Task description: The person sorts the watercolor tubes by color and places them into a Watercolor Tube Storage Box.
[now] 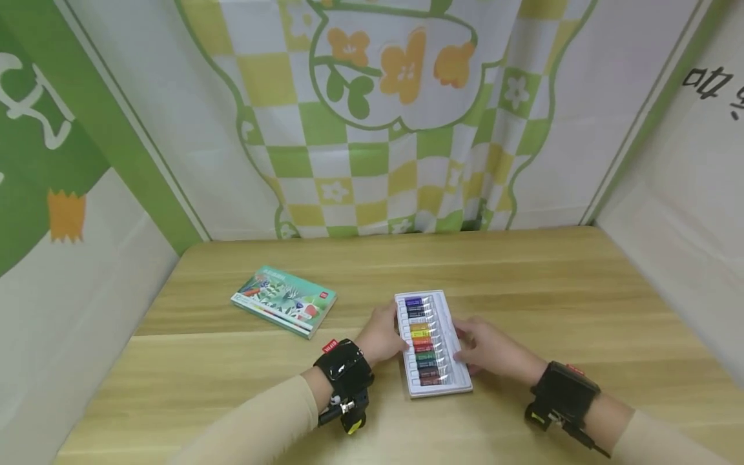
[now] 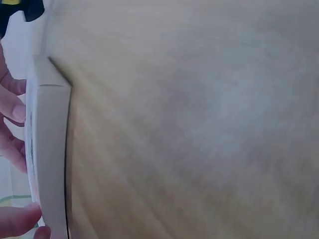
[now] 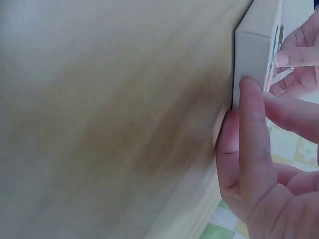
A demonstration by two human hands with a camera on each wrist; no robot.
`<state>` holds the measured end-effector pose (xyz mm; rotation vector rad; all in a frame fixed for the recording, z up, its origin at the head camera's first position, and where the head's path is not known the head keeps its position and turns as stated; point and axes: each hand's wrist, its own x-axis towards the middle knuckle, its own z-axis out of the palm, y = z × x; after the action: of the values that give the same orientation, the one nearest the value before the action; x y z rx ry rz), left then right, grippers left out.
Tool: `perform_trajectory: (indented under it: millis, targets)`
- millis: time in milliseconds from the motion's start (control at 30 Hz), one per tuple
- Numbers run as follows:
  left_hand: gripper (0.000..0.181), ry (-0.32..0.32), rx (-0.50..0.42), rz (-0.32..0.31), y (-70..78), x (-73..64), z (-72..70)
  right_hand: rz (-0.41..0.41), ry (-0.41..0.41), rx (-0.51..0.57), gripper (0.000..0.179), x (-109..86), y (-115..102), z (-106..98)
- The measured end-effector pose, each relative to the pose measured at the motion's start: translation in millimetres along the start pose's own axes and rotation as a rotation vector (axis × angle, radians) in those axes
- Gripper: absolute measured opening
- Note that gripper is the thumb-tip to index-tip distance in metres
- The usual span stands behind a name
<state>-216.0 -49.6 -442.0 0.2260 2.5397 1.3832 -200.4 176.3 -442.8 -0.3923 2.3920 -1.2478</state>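
Observation:
A white tray (image 1: 446, 329) of paint tubes (image 1: 427, 347) lies in front of me in the head view, its long sides running away from me. The tubes form one column, from purple at the far end to brown at the near end. My left hand (image 1: 380, 332) grips the left long side, thumb over the rim. On the opposite side my right hand (image 1: 494, 349) holds the edge, thumb on top and fingers along the side. Both wrist views show the tray's pale side wall (image 2: 52, 149) close to the wooden surface, and right fingertips (image 3: 250, 89) press against that wall.
A flat teal box (image 1: 285, 300) printed with plants lies left of the tray on the wooden table (image 1: 552, 278). Behind the table hangs a green and yellow checked cloth (image 1: 372, 168). Printed panels stand at the left and right.

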Motion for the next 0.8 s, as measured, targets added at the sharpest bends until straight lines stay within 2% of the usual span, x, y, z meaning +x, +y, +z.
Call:
perform_trajectory:
  millis: [67, 200, 267, 333, 433, 533, 600, 667, 733, 800]
  targets:
    - [0.091, 0.014, 0.068, 0.011, 0.4, -0.9, 0.1, 0.003, 0.013, -0.005, 0.068, -1.9, -2, 0]
    - [0.094, -0.020, 0.095, 0.041, -3.6, -1.8, -6.0, 0.006, 0.025, 0.008, 0.068, -5.7, -4, 1]
    - [0.096, -0.018, 0.084, 0.066, -8.1, -2.3, -16.5, 0.009, 0.029, 0.003, 0.068, -6.7, -4, 2]
    - [0.094, -0.004, 0.096, 0.106, -13.7, -2.8, -36.4, 0.016, 0.038, 0.000, 0.068, -6.5, -5, 2]
    - [0.084, 0.007, 0.188, 0.158, -25.1, -7.7, -82.9, 0.017, 0.065, 0.001, 0.068, -5.2, -6, 2]
    - [0.080, -0.001, 0.382, 0.213, -42.4, -17.0, -132.5, 0.002, 0.103, -0.017, 0.067, -3.0, -6, 4]
    - [0.085, -0.014, 0.507, 0.229, -60.0, -22.8, -154.8, 0.007, 0.124, -0.042, 0.065, -3.3, -5, 5]
    - [0.091, -0.040, 0.576, 0.197, -76.5, -28.3, -166.0, 0.021, 0.135, -0.062, 0.064, -5.0, -3, 7]
    - [0.097, -0.063, 0.600, 0.162, -90.3, -30.4, -167.6, 0.043, 0.141, -0.069, 0.064, -7.6, -2, 8]
    - [0.098, -0.064, 0.600, 0.138, -96.0, -29.2, -165.1, 0.040, 0.150, -0.059, 0.064, -9.1, -2, 8]
